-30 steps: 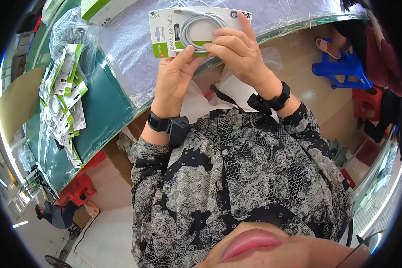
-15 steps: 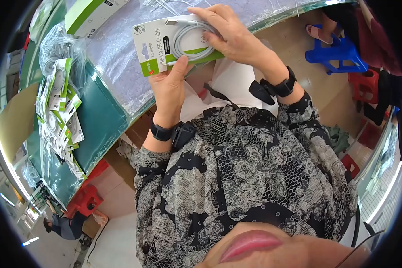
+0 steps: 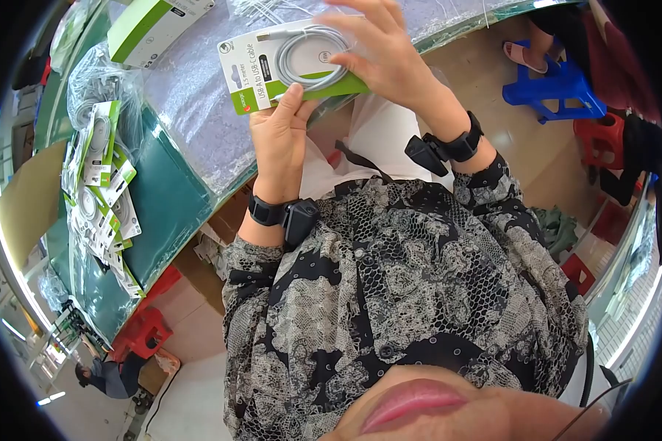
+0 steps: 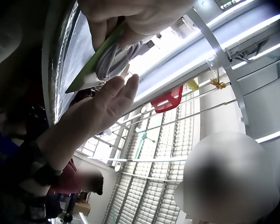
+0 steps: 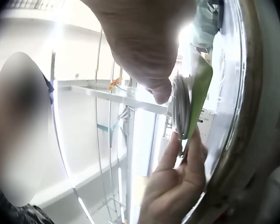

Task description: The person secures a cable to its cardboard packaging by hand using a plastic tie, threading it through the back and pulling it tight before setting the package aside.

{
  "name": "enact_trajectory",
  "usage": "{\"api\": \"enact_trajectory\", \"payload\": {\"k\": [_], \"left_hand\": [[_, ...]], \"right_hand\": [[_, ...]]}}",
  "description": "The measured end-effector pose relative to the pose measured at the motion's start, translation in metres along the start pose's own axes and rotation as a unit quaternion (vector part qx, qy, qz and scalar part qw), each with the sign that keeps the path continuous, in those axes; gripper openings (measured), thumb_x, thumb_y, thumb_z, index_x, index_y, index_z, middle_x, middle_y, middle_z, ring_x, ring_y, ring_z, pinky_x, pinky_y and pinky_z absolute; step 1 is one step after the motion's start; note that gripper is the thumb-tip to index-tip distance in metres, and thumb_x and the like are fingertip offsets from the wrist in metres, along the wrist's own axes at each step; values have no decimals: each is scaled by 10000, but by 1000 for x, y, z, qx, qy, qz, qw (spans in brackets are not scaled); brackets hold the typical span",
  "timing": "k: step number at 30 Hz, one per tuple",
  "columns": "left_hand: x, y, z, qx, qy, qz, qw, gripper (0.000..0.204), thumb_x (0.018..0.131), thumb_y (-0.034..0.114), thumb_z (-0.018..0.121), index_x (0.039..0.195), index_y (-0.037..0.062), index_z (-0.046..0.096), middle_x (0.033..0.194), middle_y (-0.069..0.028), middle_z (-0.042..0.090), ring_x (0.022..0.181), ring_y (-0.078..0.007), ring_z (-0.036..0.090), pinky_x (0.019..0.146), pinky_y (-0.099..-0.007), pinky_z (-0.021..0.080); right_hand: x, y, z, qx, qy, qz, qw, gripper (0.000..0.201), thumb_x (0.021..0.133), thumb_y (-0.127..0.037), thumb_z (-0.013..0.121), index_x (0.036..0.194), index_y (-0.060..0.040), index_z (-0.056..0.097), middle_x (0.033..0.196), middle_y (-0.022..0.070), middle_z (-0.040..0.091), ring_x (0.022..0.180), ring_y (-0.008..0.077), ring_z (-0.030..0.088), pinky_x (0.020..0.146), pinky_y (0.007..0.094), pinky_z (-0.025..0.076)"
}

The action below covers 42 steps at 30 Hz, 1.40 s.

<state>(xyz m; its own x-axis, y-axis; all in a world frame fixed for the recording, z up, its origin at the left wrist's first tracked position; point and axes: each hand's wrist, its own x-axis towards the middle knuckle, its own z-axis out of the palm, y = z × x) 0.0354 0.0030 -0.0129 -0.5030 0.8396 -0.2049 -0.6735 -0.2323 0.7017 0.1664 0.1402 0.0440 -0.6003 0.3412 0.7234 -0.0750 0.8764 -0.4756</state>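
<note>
My left hand (image 3: 278, 143) holds a green and white retail card (image 3: 250, 73) by its lower edge, thumb on the front. On the card lies a coiled grey-white USB cable (image 3: 282, 62); the print reads USB-A to USB-C cable, 1.5 meter. My right hand (image 3: 390, 59) is at the card's right end, fingers spread and blurred, thumb tip beside the coil. In the right wrist view the card is seen edge-on, with the coil (image 5: 181, 107) standing out from it. The left wrist view shows the right hand (image 4: 107, 105) with extended fingers below the coil.
Several packed cable cards (image 3: 99, 184) lie piled on the green table (image 3: 169, 180) at left, with a clear plastic bag (image 3: 121, 81) behind. A green and white box (image 3: 158, 33) stands at the back. Thin white strips (image 3: 261, 9) lie beyond the card. A blue stool (image 3: 559, 95) stands at right.
Both hands and the card have shifted left and slightly down in view. The right fingers have come off the coil and spread out; the left hand keeps its grip on the card.
</note>
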Motion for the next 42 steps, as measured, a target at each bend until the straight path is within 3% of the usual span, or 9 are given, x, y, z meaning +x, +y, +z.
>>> {"api": "enact_trajectory", "payload": {"k": [2, 5, 8, 12, 15, 19, 27, 34, 42], "left_hand": [[0, 2, 1, 9, -2, 12, 1000, 334, 858, -40, 596, 1178, 36, 535, 1110, -77, 604, 987, -186, 614, 829, -339, 556], [-1, 3, 3, 27, -7, 28, 999, 308, 857, -21, 613, 1155, 26, 549, 1082, -69, 613, 952, -164, 617, 796, -308, 552], [-3, 5, 4, 138, -2, 91, 986, 262, 858, 9, 634, 1113, 25, 574, 1028, -50, 621, 871, -122, 612, 727, -256, 529], [5, 7, -8, 190, -24, 87, 978, 221, 855, 27, 650, 1068, 27, 593, 989, -39, 621, 812, -95, 596, 677, -227, 506], [6, 9, -3, 171, -10, 83, 982, 205, 858, 24, 643, 1057, 23, 594, 978, -42, 626, 807, -103, 607, 683, -235, 520], [7, 12, 3, 115, -1, 64, 991, 184, 866, 25, 631, 1046, 20, 595, 972, -47, 630, 811, -112, 621, 704, -248, 538], [4, 11, 1, 116, -2, 61, 991, 173, 876, 30, 617, 1047, 21, 594, 975, -50, 633, 823, -118, 630, 726, -258, 550], [6, 7, -2, 146, -4, 78, 986, 177, 869, 35, 630, 1043, 25, 596, 974, -42, 633, 818, -104, 620, 712, -243, 533], [3, 7, -2, 191, -19, 73, 979, 190, 859, 26, 639, 1043, 16, 596, 969, -44, 637, 827, -113, 621, 734, -263, 531]], "right_hand": [[-12, 8, 4, -139, -32, -64, 988, 181, 706, -179, 723, 873, -173, 654, 938, -50, 600, 1003, 168, 509, 853, 368, 371], [-21, 3, 8, -127, -65, -46, 989, 157, 698, -168, 727, 844, -163, 669, 882, -40, 595, 975, 181, 513, 857, 337, 364], [-25, 4, 12, -105, -93, -24, 990, 134, 693, -163, 730, 813, -153, 671, 836, -34, 587, 935, 190, 515, 843, 324, 364], [-26, 8, 14, -78, -117, 6, 990, 112, 696, -159, 730, 777, -135, 656, 791, -24, 572, 865, 199, 514, 796, 330, 379], [-25, 10, 16, -73, -127, 2, 989, 110, 704, -151, 727, 772, -120, 646, 777, -10, 565, 827, 207, 509, 767, 332, 393], [-26, 11, 25, -87, -61, -30, 994, 105, 728, -125, 711, 771, -95, 620, 770, 13, 559, 798, 219, 505, 721, 333, 409], [-26, 14, 31, 49, -77, 74, 993, 119, 751, -77, 685, 772, -59, 568, 738, 51, 534, 745, 239, 489, 694, 336, 410], [-20, 22, 25, 128, -210, 144, 958, 116, 778, -107, 675, 753, -57, 572, 711, 46, 512, 703, 207, 470, 695, 315, 383], [-21, 28, 17, 158, -283, 172, 930, 130, 801, -150, 682, 751, -73, 591, 689, 26, 503, 692, 189, 450, 706, 284, 352]]}}
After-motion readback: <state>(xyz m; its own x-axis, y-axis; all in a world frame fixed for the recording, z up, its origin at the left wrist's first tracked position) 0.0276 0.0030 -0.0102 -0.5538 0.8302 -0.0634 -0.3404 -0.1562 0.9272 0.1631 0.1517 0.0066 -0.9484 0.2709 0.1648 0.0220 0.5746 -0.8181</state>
